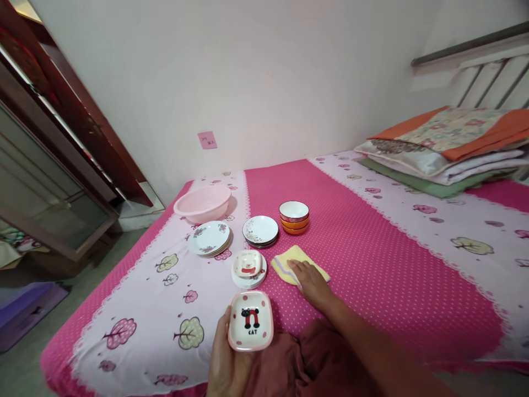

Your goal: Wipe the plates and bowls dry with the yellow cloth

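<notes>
My left hand [225, 361] grips a small square pink-rimmed dish [250, 321] with a black cat and the word CAT, held near the bed's front edge. My right hand [311, 281] lies flat, fingers stretched, on a folded yellow cloth [295, 259] on the pink dotted bedsheet [372, 259]. Just left of the cloth sits a stack of small square dishes on round plates [249, 269].
Behind stand a stack of orange bowls [293, 217], two stacks of floral plates [260, 230] [209, 238] and a pink plastic basin [202, 202]. Folded quilts and a pillow [446, 149] lie at the far right. A wooden cabinet [53, 165] stands left, off the bed.
</notes>
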`<state>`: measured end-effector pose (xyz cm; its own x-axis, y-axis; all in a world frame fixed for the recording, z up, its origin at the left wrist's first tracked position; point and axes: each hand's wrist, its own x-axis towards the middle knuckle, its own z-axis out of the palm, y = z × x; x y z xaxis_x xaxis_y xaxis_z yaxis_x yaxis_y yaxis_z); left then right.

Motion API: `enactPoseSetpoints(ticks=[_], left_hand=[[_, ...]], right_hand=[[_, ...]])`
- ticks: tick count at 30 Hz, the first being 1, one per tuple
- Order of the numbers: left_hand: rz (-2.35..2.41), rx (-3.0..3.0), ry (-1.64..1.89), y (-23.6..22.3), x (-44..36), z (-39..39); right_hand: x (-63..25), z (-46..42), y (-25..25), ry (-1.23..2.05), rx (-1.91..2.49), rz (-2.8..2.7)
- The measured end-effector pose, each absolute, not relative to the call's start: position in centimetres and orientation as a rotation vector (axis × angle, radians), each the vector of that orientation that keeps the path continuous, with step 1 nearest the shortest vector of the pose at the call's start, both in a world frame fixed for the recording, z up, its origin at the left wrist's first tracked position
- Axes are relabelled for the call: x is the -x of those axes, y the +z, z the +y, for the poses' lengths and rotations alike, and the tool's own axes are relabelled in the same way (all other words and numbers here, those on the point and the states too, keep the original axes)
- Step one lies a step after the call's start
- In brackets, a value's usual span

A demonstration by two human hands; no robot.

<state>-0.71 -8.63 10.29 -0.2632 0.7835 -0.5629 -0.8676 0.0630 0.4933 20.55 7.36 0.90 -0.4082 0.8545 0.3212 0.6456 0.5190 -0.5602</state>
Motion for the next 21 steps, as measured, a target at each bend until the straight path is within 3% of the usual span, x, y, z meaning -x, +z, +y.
enactPoseSetpoints(ticks=[12, 21], left_hand=[[0.882, 0.018, 1.533, 11.2, -1.4, -6.2], [0.778, -0.365, 1.67, 11.1, -6.2, -5.9]], right_hand=[[-21.4, 2.8, 8.4, 0.759, 1.226, -1.504], [-17.0, -2.0, 10.2, 0.827, 0.998, -1.743]])
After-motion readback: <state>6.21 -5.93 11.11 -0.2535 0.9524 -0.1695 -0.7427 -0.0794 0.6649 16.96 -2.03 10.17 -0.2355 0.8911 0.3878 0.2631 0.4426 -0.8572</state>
